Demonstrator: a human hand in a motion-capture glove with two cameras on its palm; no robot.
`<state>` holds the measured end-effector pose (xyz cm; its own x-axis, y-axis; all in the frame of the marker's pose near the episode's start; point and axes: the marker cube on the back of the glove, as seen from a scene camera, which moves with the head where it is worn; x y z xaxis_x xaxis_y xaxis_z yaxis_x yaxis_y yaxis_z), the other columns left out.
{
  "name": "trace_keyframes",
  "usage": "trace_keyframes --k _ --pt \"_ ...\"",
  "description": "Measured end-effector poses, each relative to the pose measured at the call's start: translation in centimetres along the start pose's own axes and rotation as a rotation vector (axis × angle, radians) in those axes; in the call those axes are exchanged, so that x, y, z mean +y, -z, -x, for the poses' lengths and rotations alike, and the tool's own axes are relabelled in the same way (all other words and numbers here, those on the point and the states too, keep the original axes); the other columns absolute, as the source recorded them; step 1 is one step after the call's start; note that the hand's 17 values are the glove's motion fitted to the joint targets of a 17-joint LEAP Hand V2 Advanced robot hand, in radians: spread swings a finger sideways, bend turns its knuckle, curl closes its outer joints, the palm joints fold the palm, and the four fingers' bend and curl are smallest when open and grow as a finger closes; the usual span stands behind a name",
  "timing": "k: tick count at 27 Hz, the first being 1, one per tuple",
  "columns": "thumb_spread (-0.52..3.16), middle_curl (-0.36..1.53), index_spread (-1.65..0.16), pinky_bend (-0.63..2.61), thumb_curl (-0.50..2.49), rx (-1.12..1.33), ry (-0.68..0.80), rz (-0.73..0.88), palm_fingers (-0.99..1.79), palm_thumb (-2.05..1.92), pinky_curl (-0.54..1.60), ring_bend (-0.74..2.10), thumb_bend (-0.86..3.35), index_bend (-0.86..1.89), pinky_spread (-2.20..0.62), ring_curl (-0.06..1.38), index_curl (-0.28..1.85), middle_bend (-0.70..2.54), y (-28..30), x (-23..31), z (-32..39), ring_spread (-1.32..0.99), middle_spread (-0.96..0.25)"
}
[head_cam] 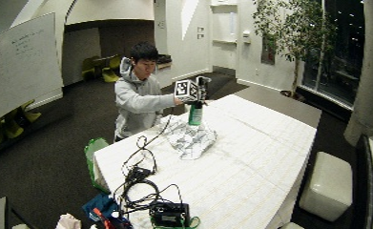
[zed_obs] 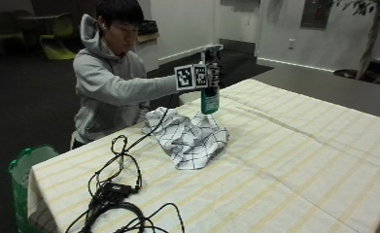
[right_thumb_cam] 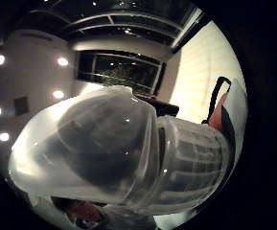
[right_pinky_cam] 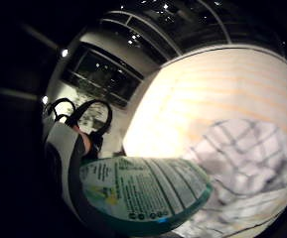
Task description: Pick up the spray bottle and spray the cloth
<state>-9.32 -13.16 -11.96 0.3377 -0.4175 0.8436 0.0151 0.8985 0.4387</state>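
Up above the table, the spray bottle (zed_obs: 209, 101) is off the surface, held upright in the gloved right hand (zed_obs: 210, 73), which has its fingers wrapped around the top part of the bottle near the sprayer. The bottle is green-teal at the bottom with a printed label, and it hangs right over the far edge of the cloth (zed_obs: 188, 137), not touching it as far as I can tell. From the little-finger side palm camera you get the label of the bottle (right_pinky_cam: 148, 193) super close up, with the checked cloth (right_pinky_cam: 247, 158) on the table below and beside it. The thumb side palm camera is mostly filled by the bottle's clear cap and ribbed neck (right_thumb_cam: 128, 153), so it's right up against the palm.

The cloth is white with a dark grid pattern, bunched up in a crumpled heap on the tablecloth (zed_obs: 293, 160), which is pale with faint yellow stripes. The person's other hand is hidden behind the cloth and arm, so no clue what it's doing.

Closer to the near corner of the table there's a tangle of black cables (zed_obs: 115, 194), well apart from the cloth. A green bin (zed_obs: 23, 170) sits on the floor beside the table corner.
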Motion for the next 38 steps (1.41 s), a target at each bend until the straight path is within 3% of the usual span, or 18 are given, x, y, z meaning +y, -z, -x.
trace_keyframes --k 5,10,15,18,20,22,29,30,38 --pt "0.12 0.52 -0.15 0.40 0.74 -0.166 0.001 -0.030 1.39 0.95 0.39 0.67 -0.03 0.47 -0.29 0.47 0.52 0.67 -7.8 0.9 -0.6 -0.16 -0.12" --pt "0.13 0.52 -0.15 0.40 0.74 -0.137 0.012 -0.030 1.38 0.96 0.39 0.67 -0.03 0.46 -0.29 0.47 0.52 0.66 -12.2 0.2 -2.8 -0.16 -0.11" --pt "0.18 0.50 -0.15 0.42 0.74 -0.035 0.025 0.072 1.26 0.95 0.39 0.60 -0.04 0.40 -0.29 0.45 0.51 0.62 -13.9 0.1 -4.5 -0.14 -0.08" --pt "0.32 0.46 -0.19 0.51 0.73 0.027 0.026 0.178 0.97 0.96 0.40 0.55 -0.03 0.20 -0.24 0.44 0.46 0.49 -14.0 1.0 -4.7 -0.14 -0.09" --pt "0.44 0.44 -0.22 0.57 0.71 0.044 0.018 0.256 0.43 0.92 0.46 0.45 -0.04 0.09 -0.13 0.44 0.45 0.37 -13.1 2.0 -4.9 -0.11 -0.06" --pt "0.52 0.48 -0.24 0.59 0.67 0.027 0.005 0.325 0.20 0.86 0.48 0.34 -0.07 0.01 -0.04 0.44 0.43 0.49 -11.6 3.1 -4.8 -0.08 -0.05" --pt "0.69 0.45 -0.28 0.58 0.59 0.057 0.015 0.182 0.15 0.77 0.40 0.19 -0.05 0.02 0.11 0.30 0.26 0.59 -8.3 3.8 -6.1 -0.03 -0.03" --pt "0.70 0.37 -0.29 0.65 0.58 0.057 0.020 0.182 0.04 0.77 0.41 0.27 -0.05 0.10 0.13 0.32 0.27 0.31 -7.9 4.2 -6.1 -0.03 -0.01" --pt "0.79 0.34 -0.32 0.67 0.53 0.038 0.038 0.157 0.05 0.76 0.39 0.31 -0.04 0.13 0.18 0.32 0.25 0.21 -5.9 5.1 -5.2 -0.02 0.02"
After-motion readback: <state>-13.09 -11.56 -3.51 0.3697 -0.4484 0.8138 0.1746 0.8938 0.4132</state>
